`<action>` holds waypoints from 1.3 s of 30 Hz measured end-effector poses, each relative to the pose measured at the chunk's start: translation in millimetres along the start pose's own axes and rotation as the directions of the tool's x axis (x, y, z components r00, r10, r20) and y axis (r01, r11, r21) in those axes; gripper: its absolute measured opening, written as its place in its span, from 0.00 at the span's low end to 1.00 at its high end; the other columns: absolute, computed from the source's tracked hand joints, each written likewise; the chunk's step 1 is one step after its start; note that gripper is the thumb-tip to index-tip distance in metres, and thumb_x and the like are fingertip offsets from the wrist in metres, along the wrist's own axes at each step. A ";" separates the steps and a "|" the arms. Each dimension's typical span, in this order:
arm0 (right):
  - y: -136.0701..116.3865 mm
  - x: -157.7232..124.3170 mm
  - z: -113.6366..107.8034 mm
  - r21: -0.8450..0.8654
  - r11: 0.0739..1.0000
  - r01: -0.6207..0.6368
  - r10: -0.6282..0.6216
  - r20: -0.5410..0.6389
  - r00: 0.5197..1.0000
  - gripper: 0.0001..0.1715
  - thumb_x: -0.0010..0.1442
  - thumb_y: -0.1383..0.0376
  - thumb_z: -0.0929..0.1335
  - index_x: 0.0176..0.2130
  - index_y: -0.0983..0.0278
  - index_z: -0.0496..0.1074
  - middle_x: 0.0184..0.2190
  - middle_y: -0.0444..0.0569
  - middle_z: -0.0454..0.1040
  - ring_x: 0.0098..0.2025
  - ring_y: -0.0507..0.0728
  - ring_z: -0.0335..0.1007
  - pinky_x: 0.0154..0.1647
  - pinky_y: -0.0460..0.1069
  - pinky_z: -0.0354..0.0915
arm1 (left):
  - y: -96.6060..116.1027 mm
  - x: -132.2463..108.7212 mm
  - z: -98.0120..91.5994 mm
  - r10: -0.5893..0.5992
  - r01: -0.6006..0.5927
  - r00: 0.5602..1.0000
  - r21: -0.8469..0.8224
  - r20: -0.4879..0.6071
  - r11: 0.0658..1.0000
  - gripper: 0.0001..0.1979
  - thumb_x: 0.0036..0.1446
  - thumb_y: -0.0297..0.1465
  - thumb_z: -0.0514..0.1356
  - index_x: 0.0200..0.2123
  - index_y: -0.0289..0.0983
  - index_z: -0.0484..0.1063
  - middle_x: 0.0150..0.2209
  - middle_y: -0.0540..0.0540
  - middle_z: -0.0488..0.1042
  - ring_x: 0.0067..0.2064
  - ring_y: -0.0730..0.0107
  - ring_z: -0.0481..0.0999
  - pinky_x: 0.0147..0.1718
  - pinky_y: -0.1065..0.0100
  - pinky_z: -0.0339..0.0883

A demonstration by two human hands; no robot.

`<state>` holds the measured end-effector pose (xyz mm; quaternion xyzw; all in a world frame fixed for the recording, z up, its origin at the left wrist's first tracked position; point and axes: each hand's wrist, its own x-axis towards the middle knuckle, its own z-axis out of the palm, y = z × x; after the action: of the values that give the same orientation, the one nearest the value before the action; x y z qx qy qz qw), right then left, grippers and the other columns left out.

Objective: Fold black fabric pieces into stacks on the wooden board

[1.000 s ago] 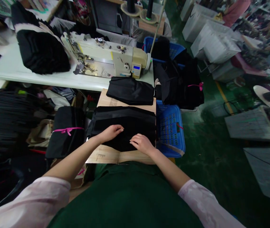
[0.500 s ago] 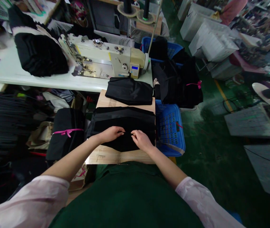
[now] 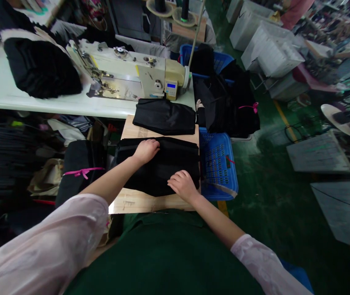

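Note:
A folded stack of black fabric (image 3: 175,157) lies on a small wooden board (image 3: 135,200) in front of me. My left hand (image 3: 146,150) reaches over the far edge of the stack, its fingers curled onto the cloth. My right hand (image 3: 183,185) rests on the near right part of the same stack, fingers bent and pressing down. A second folded black piece (image 3: 164,116) lies further back on the board, apart from both hands.
A cream sewing machine (image 3: 126,73) stands on a white table (image 3: 39,102) with a black pile (image 3: 39,69). A blue crate (image 3: 219,164) sits right of the board. Black bundles tied with pink ribbon (image 3: 82,172) are at left and back right (image 3: 233,106).
My left hand has moved from the middle of the stack up to its far edge. My right hand stayed on the near right part. The view shifted slightly.

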<state>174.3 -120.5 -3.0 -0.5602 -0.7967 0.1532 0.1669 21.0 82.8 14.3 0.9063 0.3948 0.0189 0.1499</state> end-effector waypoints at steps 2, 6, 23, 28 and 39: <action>3.3 1.8 2.2 0.038 0.999 0.008 -0.010 0.044 0.999 0.10 0.65 0.62 0.65 0.41 0.61 0.76 0.37 0.49 0.76 0.42 0.57 0.68 0.45 0.52 0.62 | 10.3 -6.9 6.1 -0.026 0.029 0.998 0.049 -0.058 0.998 0.11 0.59 0.28 0.54 0.43 0.35 0.71 0.45 0.35 0.72 0.49 0.51 0.70 0.47 0.55 0.62; 6.1 6.2 3.7 0.061 0.998 0.010 -0.015 0.079 0.997 0.10 0.65 0.64 0.65 0.38 0.63 0.76 0.36 0.51 0.75 0.40 0.56 0.68 0.39 0.50 0.63 | 25.4 -33.7 7.9 0.068 -0.093 0.988 -0.188 -0.139 0.978 0.13 0.60 0.26 0.52 0.46 0.37 0.71 0.47 0.38 0.71 0.49 0.55 0.70 0.49 0.56 0.62; 8.8 14.5 3.3 0.240 0.945 -0.224 0.222 0.037 0.974 0.11 0.60 0.75 0.64 0.41 0.62 0.71 0.35 0.48 0.74 0.39 0.55 0.69 0.40 0.49 0.66 | 1.8 -82.6 25.5 0.188 0.103 0.923 -0.686 0.336 0.720 0.16 0.56 0.42 0.56 0.30 0.37 0.76 0.32 0.47 0.78 0.35 0.66 0.75 0.38 0.68 0.67; 6.3 10.3 0.1 0.202 0.973 -0.113 0.123 -0.036 0.992 0.06 0.61 0.69 0.67 0.39 0.61 0.74 0.46 0.51 0.73 0.49 0.58 0.66 0.48 0.54 0.66 | 1.8 -76.9 21.1 0.138 0.139 0.924 -0.650 0.356 0.747 0.16 0.54 0.41 0.55 0.27 0.36 0.76 0.30 0.48 0.77 0.34 0.66 0.74 0.37 0.68 0.66; -0.7 12.8 -1.2 0.055 0.995 -0.080 0.084 -0.056 0.995 0.08 0.60 0.70 0.66 0.35 0.63 0.76 0.52 0.54 0.70 0.53 0.62 0.63 0.50 0.57 0.65 | -3.7 -64.7 18.3 0.079 0.120 0.966 -0.696 0.247 0.708 0.11 0.54 0.39 0.55 0.34 0.37 0.69 0.31 0.48 0.73 0.34 0.67 0.72 0.38 0.66 0.67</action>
<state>170.2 -108.5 -0.5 -0.5921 -0.7636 0.1647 0.1982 -23.4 33.8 1.3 0.7699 0.3445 0.0483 0.5351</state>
